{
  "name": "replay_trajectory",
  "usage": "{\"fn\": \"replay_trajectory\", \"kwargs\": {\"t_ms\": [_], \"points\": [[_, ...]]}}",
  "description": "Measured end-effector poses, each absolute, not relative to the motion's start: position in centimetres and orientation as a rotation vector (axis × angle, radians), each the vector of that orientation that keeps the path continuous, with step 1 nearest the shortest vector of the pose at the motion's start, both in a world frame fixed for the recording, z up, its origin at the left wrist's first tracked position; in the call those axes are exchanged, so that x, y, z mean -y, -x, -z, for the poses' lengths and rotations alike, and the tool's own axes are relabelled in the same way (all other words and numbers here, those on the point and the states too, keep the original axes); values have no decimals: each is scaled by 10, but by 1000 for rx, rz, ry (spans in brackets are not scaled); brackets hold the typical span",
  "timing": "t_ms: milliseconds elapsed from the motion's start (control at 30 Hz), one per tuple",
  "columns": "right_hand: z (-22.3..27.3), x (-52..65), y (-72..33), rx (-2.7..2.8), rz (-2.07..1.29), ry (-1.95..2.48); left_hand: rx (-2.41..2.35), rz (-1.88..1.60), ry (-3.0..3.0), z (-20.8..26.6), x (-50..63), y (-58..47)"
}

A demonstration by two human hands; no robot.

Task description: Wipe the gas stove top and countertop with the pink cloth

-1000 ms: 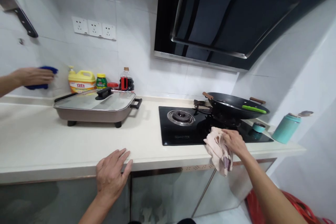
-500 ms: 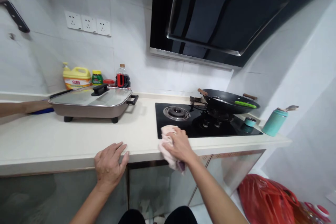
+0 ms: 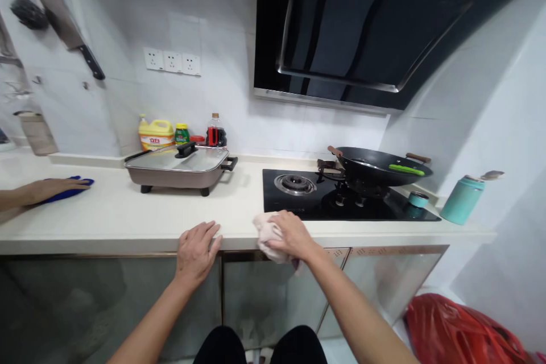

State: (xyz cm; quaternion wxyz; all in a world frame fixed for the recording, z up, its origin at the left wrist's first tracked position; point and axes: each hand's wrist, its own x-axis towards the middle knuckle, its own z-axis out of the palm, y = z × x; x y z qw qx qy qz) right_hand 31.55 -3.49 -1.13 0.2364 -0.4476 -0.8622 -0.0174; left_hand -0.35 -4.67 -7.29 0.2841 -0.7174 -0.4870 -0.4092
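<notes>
compared with a second ago, the right hand (image 3: 292, 234) and its pale cloth (image 3: 268, 231) have moved from in front of the wok (image 3: 375, 166) to the hob's (image 3: 288, 206) front left corner, and a co-worker's hand (image 3: 53, 189) has brought a blue cloth (image 3: 71, 192) from the wall down onto the worktop (image 3: 128, 213).

head view: the right grip is curled round the pale cloth, which drapes over the worktop's front edge; whether it touches the hob is unclear. the left hand (image 3: 197, 253) lies with fingers loosely spread on that edge, holding nothing.

a loose fold could snag a knob (image 3: 340, 201) if swept rightward, or the cloth could slip off the edge if pinched too lightly. a wide reach could tip the teal jar (image 3: 463, 202), its spoon (image 3: 492, 175) sticking out.

counted: three hands, two cloths, two knobs, one wok, one lidded pan (image 3: 170, 177), one teal jar, one small teal cup (image 3: 418, 199), one yellow jug (image 3: 157, 136), one green bottle (image 3: 182, 134), one dark bottle (image 3: 216, 135), three sockets (image 3: 172, 62).
</notes>
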Motion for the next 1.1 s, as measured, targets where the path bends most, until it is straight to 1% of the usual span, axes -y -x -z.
{"fn": "replay_trajectory", "kwargs": {"t_ms": [133,267,367,467,633,767,833,967,1033,1100], "points": [[24,37,-412,2187,96,1456,1321,1119,1906,74,47,0],[33,43,-495,1939,170,1799,1405,1142,1889,76,47,-7],[34,47,-515,1804,207,2031,1441,1156,1905,77,46,-10],[32,50,-494,1774,284,2121,1476,1186,1908,79,44,-12],[25,56,-394,1985,350,1932,1513,1220,1913,81,43,-15],[18,61,-295,2107,280,1732,1544,1268,1958,76,46,-15],[15,61,-255,2151,214,1609,1584,1347,1957,68,49,-14],[12,50,-217,2213,-72,1340,1503,1585,1960,52,59,-20],[14,39,-219,2200,-286,1205,1355,1506,2152,49,65,-28],[17,27,-232,2139,-523,1067,1264,1286,2372,51,71,-39]]}}
